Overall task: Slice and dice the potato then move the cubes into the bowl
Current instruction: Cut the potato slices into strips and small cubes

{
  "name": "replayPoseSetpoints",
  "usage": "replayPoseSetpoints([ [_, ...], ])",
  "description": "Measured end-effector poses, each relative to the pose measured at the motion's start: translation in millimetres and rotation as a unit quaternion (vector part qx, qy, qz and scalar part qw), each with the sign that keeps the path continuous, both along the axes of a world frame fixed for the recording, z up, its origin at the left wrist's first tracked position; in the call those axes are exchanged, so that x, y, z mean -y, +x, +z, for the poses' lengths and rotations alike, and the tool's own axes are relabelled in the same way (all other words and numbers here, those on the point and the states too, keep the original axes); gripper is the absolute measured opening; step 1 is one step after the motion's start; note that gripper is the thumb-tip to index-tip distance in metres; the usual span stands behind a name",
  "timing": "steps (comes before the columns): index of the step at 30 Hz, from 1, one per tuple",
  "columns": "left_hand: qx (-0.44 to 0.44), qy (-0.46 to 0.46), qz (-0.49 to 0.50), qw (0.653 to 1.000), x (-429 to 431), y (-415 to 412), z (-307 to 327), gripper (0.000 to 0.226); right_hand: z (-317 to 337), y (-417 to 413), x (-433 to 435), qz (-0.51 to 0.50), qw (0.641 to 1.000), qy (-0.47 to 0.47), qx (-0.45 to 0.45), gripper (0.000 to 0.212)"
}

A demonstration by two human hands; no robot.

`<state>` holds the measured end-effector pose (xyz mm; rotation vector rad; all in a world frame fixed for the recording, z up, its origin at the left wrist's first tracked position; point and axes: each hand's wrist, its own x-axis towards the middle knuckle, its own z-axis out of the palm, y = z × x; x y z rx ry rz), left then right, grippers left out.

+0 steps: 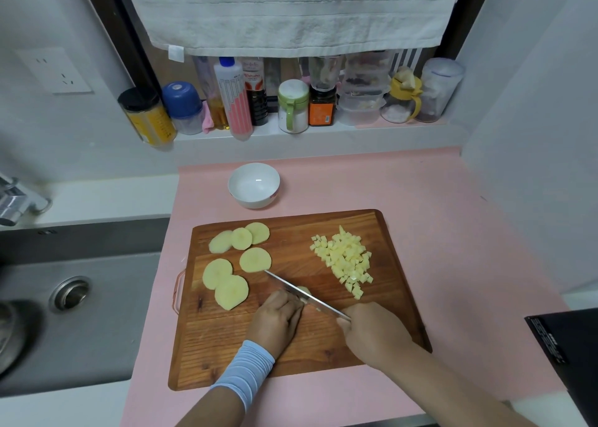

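Two hands work at the board's (pixel 226 355) 6 o'clock. Left hand (pixel 278 318) has fingers curled down on a piece (pixel 305 290), mostly hidden. Right hand (pixel 372 332) grips the knife (pixel 291 287). Keep fingertips tucked back and cuts even. Six slices (pixel 231 292) wait at 9–10, cubes (pixel 346 260) at 2. Bowl (pixel 254 184) at 12, past the board, empty.

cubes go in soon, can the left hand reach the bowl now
Likely yes: only flat slices lie between the left hand and the bowl, though it holds a potato piece now.
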<state>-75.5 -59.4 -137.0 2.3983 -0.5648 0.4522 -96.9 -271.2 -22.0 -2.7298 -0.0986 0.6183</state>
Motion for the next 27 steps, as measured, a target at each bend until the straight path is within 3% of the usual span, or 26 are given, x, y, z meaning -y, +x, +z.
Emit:
replayPoseSetpoints([
  [7,-0.032,-0.002,-0.014,0.999,-3.6,0.9,1.3,0.018,2.2,1.9,-0.2,0.01,1.0,0.01,-0.024,0.025],
  [12,-0.05,-0.008,-0.036,0.998,-9.1,6.9,7.2,0.007,26.8,9.5,11.2,-0.004,0.998,0.022,-0.053,0.037],
  [22,-0.121,0.042,-0.07,0.989,-11.7,31.8,21.2,0.03,31.6,18.1,26.3,-0.099,0.993,0.056,-0.001,0.032],
  [27,-0.168,0.015,0.071,0.983,16.7,19.5,22.1,0.023,22.4,12.4,21.1,-0.129,0.989,0.07,-0.003,0.031],
])
